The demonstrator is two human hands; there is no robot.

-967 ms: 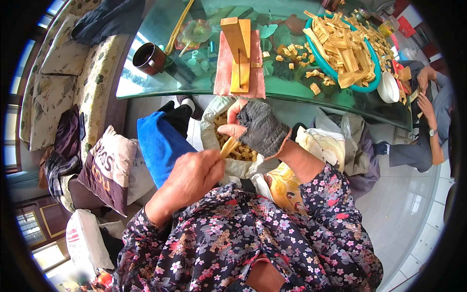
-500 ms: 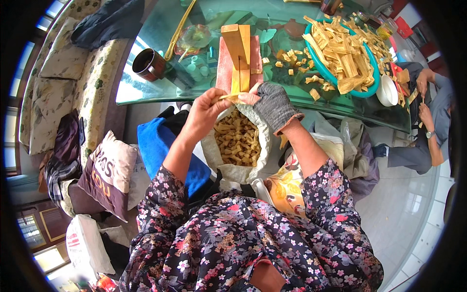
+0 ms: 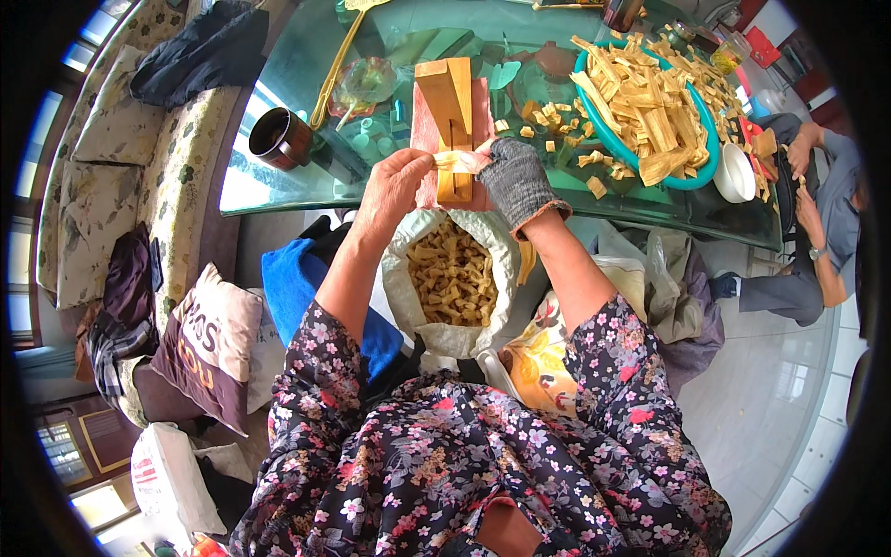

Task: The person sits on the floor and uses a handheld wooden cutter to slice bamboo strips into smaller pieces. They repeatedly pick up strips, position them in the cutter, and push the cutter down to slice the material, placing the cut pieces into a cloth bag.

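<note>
Clamping fingers [image 3: 419, 161] on a thin tan strip [image 3: 448, 161], left hand [image 3: 395, 186] and knit-gloved right hand [image 3: 520, 182] flank the angular wooden stand [image 3: 451, 93] near its near end.

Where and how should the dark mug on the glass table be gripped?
Probably around its outer wall, below the rim, coming from the right. The dark mug has a round open mouth, its right wall faces the person, and I can't make out a handle. The left hand is nearer, but it is pinching a pale strip.
</note>
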